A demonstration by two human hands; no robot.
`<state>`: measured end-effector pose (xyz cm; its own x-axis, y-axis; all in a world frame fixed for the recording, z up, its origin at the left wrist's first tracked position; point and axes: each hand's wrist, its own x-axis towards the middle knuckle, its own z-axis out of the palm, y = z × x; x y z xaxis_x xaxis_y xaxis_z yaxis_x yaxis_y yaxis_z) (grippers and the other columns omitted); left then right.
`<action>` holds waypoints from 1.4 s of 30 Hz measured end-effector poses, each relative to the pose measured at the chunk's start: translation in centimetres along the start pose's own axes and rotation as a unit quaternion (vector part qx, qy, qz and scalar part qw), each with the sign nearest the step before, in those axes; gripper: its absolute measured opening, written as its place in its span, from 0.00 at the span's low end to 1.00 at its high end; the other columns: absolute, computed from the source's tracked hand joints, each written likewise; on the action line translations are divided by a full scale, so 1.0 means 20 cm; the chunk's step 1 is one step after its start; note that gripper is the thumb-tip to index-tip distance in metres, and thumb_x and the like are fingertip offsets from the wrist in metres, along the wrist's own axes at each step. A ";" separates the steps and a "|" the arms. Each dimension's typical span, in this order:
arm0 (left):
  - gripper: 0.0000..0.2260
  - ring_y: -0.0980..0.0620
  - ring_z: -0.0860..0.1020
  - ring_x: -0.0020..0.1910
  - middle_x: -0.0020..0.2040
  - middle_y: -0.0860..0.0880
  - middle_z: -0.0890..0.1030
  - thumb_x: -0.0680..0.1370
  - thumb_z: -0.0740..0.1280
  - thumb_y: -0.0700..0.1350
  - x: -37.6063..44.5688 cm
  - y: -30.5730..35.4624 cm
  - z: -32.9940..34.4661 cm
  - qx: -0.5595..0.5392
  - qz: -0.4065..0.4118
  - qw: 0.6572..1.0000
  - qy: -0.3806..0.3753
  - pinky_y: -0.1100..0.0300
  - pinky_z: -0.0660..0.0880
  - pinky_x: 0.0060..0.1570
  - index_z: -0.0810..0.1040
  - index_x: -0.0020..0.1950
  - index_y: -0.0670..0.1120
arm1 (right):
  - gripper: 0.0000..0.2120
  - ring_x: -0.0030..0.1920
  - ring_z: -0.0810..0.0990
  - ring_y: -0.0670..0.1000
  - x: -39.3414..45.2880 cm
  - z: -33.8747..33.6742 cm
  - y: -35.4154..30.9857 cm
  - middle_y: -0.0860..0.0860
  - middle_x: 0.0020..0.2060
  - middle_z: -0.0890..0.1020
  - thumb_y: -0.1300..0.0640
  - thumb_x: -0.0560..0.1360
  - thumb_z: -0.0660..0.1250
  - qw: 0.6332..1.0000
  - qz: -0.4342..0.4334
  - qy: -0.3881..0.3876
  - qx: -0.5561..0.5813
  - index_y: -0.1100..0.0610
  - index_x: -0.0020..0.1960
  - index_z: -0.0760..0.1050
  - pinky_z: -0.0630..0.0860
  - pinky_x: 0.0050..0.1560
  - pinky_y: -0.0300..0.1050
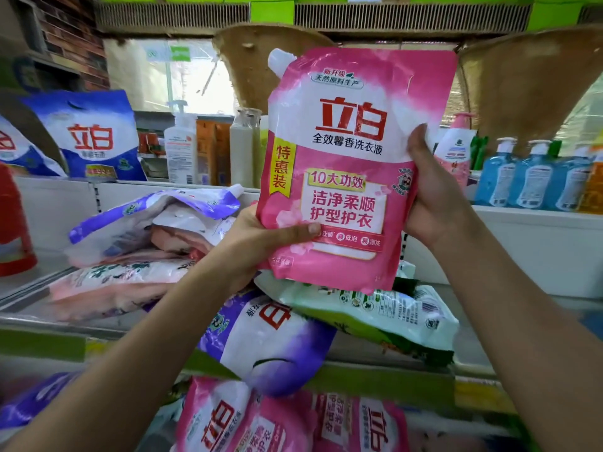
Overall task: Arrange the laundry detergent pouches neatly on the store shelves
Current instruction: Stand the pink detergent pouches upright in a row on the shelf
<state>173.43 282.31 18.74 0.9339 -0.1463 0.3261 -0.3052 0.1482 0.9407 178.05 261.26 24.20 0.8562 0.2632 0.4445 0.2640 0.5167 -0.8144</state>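
Nearest, on the lowest shelf under the green front rail (375,380), pink pouches (293,422) lie packed side by side with their labels turned sideways. Just above them a purple pouch (270,340) sags over the front edge of the middle shelf (29,308), tipped and upside down, and a green-and-white pouch (385,314) lies flat across it toward the right. Both hands hold one pink detergent pouch (352,164) up in the air over that heap, upright, its long axis vertical, spout at the top left corner, printed face toward the person. The left hand (261,243) grips the lower left edge with the thumb pressed across the front; the right hand (434,197) clasps the right edge about halfway up, fingers wrapped behind. So the grip sits on both sides and the pouch's weight hangs between them, its bottom corner just above the green-and-white pouch. Neither hand is plainly nearer the shelf; to my eye the pouch must go down and in, and the loose heap below leaves little flat room for it. To the left on the same shelf a jumbled stack of pouches (140,243) lies on its side. Farther back, on the upper shelf, stand blue bags (94,135) at the left, pump bottles (181,148) in the middle and blue bottles (535,177) at the right end.
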 end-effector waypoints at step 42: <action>0.21 0.47 0.83 0.52 0.53 0.43 0.84 0.71 0.74 0.39 -1.43 -1.23 1.47 0.039 -0.301 0.948 -0.095 0.57 0.80 0.47 0.73 0.61 0.41 | 0.14 0.50 0.85 0.59 -2.21 -1.21 0.19 0.57 0.52 0.85 0.64 0.71 0.73 0.934 0.258 0.242 -0.054 0.59 0.57 0.78 0.81 0.50 0.58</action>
<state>148.79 254.19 -10.95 0.8954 -0.3562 -0.2672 0.2520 -0.0893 0.9636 151.99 231.83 -7.58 0.9752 0.0425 -0.2171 -0.2188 0.3307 -0.9180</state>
